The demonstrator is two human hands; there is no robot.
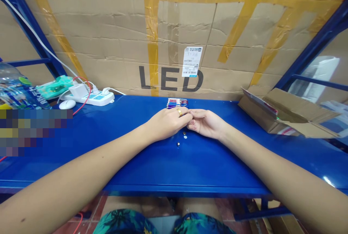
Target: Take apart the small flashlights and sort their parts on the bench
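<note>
My left hand (171,122), with a gold ring on one finger, is closed, its fingertips pressed together. They meet the curled fingertips of my right hand (206,123), which is closed too. Whatever lies between the fingers is hidden or too small to name. Just behind the hands is a row of slim, shiny coloured sticks (177,102), red, blue and purple with silvery ends. On the blue table (163,165) below the hands lie a small dark disc (184,133), a pale round disc (185,137) and a tiny metallic cylinder (178,144).
An open cardboard box (261,116) stands at the right. To the left are a white power strip (100,98) with plugs, a white mouse-like object (67,104), a red cable (84,105) and a plastic bottle (16,85). A large carton (114,38) marked LED closes off the back.
</note>
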